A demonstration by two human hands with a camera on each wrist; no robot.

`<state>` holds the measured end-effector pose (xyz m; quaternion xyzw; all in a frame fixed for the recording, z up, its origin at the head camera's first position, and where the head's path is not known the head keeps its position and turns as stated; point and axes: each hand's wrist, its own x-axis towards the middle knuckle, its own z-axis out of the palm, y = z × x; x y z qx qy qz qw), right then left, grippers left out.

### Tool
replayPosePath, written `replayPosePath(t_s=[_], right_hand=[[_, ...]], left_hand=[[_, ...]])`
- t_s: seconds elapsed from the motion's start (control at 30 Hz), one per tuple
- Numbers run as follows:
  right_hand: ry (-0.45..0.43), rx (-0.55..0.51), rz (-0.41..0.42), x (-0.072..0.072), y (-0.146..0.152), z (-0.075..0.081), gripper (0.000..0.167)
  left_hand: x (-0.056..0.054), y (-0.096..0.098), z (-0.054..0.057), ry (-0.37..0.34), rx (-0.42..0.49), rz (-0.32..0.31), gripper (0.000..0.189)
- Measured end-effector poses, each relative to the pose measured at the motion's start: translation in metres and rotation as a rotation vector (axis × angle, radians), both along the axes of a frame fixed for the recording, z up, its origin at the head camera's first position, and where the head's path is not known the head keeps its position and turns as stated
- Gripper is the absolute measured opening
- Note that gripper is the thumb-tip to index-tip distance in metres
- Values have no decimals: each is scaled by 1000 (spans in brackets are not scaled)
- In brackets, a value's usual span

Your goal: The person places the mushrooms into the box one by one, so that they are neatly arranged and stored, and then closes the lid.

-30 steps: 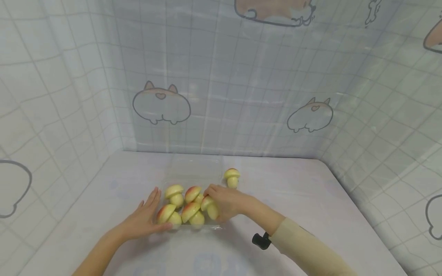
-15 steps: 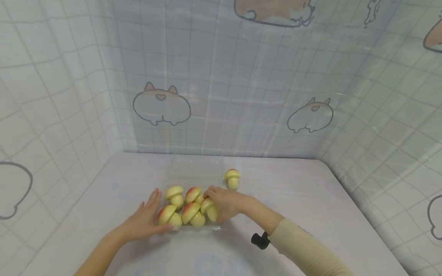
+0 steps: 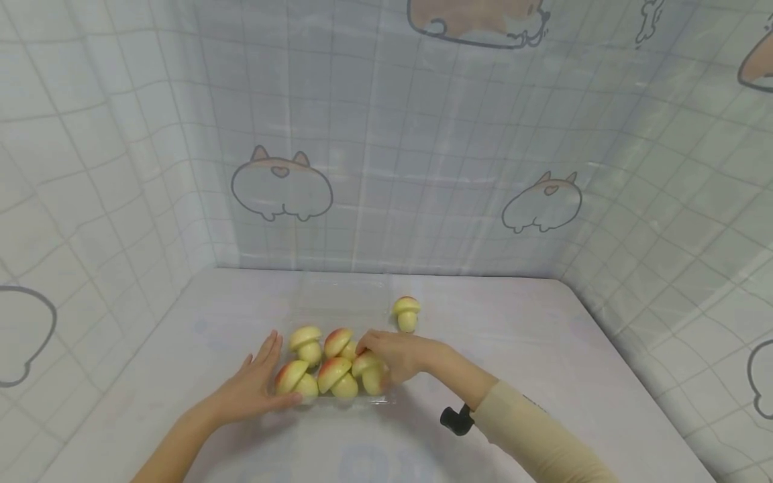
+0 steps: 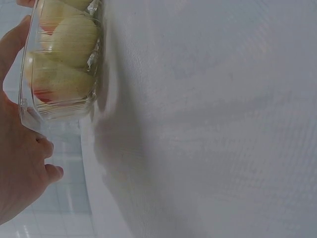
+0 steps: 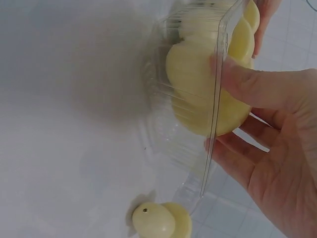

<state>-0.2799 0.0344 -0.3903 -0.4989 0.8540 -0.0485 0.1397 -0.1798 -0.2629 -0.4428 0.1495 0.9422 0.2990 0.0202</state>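
Observation:
A clear plastic clamshell box [image 3: 380,400] holds several toy mushrooms with pale yellow stems and red-tinged caps, one of them a tilted mushroom [image 3: 336,377] in its front row. My right hand [image 3: 401,355] grips another mushroom [image 3: 370,373] by its cap and side, inside the box's right end. In the right wrist view, my thumb and fingers sit round this mushroom [image 5: 193,89], low within the clear wall. My left hand [image 3: 250,386] rests along the box's left side, fingers extended and thumb across the front corner. The left wrist view shows the hand [image 4: 20,158] touching the rim.
One loose mushroom [image 3: 407,313] stands on the white-covered table [image 3: 495,322], just beyond the box's right back corner. Behind the box its clear lid [image 3: 344,295] lies open and flat. Grid-patterned curtains [image 3: 423,201] enclose the table at the back and sides.
The mushroom in my right hand has gone slightly lower and shifted a little to the right within the box. My left hand and the loose mushroom stay where they were.

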Motion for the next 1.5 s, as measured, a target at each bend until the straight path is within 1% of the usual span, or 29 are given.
replayPosePath(t_s=[0.1, 0.3, 0.6, 0.8, 1.0, 1.23, 1.43, 1.5], right_hand=[[-5, 2, 7, 0, 0, 0, 64], [-29, 8, -16, 1, -1, -2, 60], [-29, 31, -41, 3, -2, -2, 62], [-15, 34, -45, 3, 0, -4, 65], [4, -13, -30, 2, 4, -4, 67], [-20, -50, -76, 1, 13, 0, 68], [-1, -103, -38, 0, 20, 2, 68], [-5, -144, -30, -1, 23, 3, 69]], left_hand=[[0, 0, 1, 3, -2, 1, 114], [-1, -1, 1, 10, -6, 0, 114], [0, 0, 3, 14, -5, -3, 113], [1, 1, 5, 7, -2, -6, 113], [2, 0, 4, 13, 3, -13, 113], [0, 0, 0, 15, -11, -2, 113], [0, 1, 0, 36, -28, -6, 114], [0, 1, 0, 42, -29, -8, 113]])
